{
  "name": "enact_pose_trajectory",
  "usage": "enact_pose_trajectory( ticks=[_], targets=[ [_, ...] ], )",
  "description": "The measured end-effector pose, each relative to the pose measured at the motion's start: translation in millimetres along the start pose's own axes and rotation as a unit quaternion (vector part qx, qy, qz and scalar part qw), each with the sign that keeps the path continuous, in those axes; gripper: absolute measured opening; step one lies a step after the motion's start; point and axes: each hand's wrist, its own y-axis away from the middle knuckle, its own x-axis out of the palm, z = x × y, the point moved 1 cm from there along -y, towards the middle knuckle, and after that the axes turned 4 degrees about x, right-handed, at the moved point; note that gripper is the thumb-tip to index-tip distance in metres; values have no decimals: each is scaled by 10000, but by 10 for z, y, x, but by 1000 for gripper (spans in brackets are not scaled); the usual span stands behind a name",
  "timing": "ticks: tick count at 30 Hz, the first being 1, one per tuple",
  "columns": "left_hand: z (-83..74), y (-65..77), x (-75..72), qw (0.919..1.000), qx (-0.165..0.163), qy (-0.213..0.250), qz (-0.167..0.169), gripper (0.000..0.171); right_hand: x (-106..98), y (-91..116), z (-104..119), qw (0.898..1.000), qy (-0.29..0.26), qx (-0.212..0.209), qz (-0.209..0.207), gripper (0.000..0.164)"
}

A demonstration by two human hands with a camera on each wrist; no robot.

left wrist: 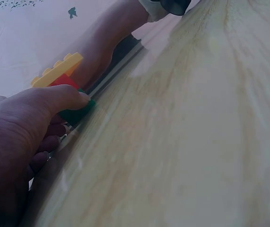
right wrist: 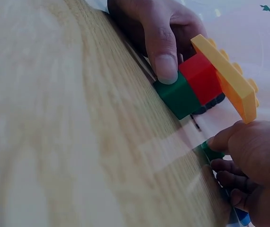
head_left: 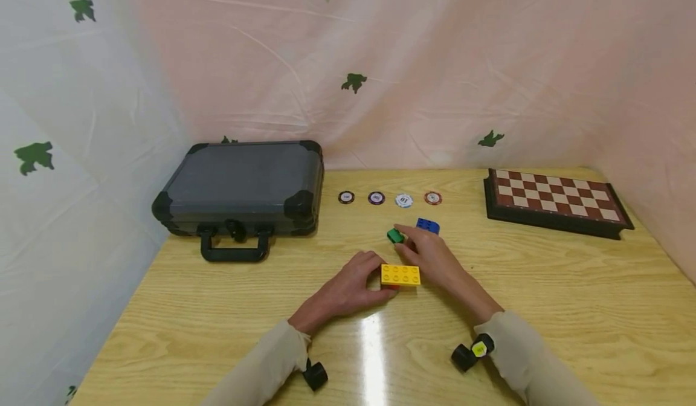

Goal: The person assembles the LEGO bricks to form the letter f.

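A stack of toy building bricks stands on the table: a green brick (right wrist: pixel 178 100) at the bottom, a red brick (right wrist: pixel 200 78) on it, and a flat yellow brick (head_left: pixel 400 274) across the top, overhanging to one side. My left hand (head_left: pixel 353 286) grips the stack low down, its thumb against the green brick in the right wrist view. Farther forward, my right hand (head_left: pixel 432 256) pinches a smaller green brick (head_left: pixel 395 235) between thumb and fingers. A blue brick (head_left: pixel 428 225) lies just behind the right hand, partly covered by it.
Poker chips (head_left: pixel 376 197) lie in a row toward the back of the wooden table (head_left: pixel 544 309). A grey case (head_left: pixel 244 176) with black corners and handle is at back left. At back right lies a checkered board (head_left: pixel 554 197). Patterned cloth (head_left: pixel 413 92) hangs behind.
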Motion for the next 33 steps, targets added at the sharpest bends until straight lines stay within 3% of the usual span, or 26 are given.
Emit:
enact_pose_trajectory(
  ticks=[14,33],
  targets=[
    [4,-10,5,10000,-39,19,56,35,-17,3,-4,9999,49,93,-8,42],
    [-4,-1,-4,9999,-107,-14,54,35,-105,129,-45,9981,-364,-315,-375,36]
  ],
)
